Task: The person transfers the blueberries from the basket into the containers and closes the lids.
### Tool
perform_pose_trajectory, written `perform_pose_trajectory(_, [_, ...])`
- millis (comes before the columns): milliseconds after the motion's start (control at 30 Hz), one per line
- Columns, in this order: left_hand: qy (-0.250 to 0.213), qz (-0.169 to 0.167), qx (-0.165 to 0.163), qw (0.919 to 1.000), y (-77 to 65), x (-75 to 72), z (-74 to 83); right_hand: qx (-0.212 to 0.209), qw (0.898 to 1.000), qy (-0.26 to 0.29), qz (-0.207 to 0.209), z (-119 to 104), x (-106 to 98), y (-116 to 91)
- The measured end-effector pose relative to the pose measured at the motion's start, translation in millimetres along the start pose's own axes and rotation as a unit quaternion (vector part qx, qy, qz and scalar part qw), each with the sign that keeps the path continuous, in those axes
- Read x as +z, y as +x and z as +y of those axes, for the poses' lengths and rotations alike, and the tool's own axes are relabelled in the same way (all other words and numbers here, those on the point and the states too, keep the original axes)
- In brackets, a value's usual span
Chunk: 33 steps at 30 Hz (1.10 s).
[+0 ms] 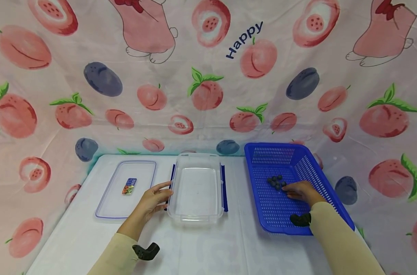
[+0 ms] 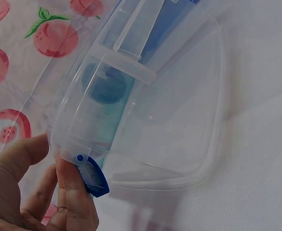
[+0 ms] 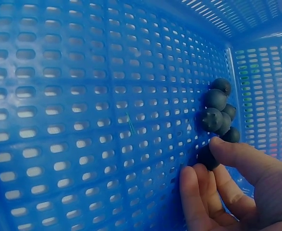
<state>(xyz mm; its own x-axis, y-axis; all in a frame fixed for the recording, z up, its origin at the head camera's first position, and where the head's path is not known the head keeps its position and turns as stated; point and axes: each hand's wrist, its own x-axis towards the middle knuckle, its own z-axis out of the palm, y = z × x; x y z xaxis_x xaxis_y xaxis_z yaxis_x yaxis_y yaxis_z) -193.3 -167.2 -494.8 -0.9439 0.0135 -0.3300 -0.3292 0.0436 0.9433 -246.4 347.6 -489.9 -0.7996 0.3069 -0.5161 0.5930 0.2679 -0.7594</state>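
Observation:
A clear plastic food container (image 1: 197,191) stands mid-table, its blue side clips (image 1: 224,187) folded outward. My left hand (image 1: 155,199) touches its left edge; in the left wrist view the fingers (image 2: 73,197) rest by a blue clip (image 2: 95,179), the thumb just beside the rim. To the right, my right hand (image 1: 302,191) reaches into a blue perforated basket (image 1: 273,214). Its thumb and fingers pinch a dark blueberry (image 3: 208,158), partly hidden by the fingertips. Several more blueberries (image 3: 216,99) lie in a cluster beside it on the basket floor.
A clear lid (image 1: 107,202) with a blue seal and a small printed label (image 1: 129,186) lies left of the container. White cloth (image 1: 235,244) covers the table. Behind it hangs a fruit-patterned curtain (image 1: 181,76).

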Motion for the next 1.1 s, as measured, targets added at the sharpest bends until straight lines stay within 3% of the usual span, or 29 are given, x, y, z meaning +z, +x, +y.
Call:
perform_pose_trajectory(267, [0.006, 0.002, -0.002, 1.0000, 0.9, 0.0, -0.2, -0.006, 1.000, -0.011, -0.025, -1, -4, -3])
perform_pose_trajectory(400, [0.007, 0.001, -0.002, 1.0000, 1.0, -0.6, -0.5, -0.020, 0.997, 0.003, -0.081, -1, -10, -5])
perform_pose_trajectory(600, [0.007, 0.000, -0.002, 1.0000, 0.3, -0.4, -0.9, -0.049, 0.984, 0.040, -0.166, -6, -20, -12])
perform_pose_trajectory(867, [0.004, 0.000, -0.006, 1.0000, 0.4, -0.2, -0.2, -0.065, 0.983, -0.005, -0.173, -17, -17, -19])
perform_pose_trajectory(1100, [0.002, 0.001, -0.007, 1.0000, 0.2, 0.0, 0.3, -0.078, 0.972, 0.018, -0.222, -29, -7, -30])
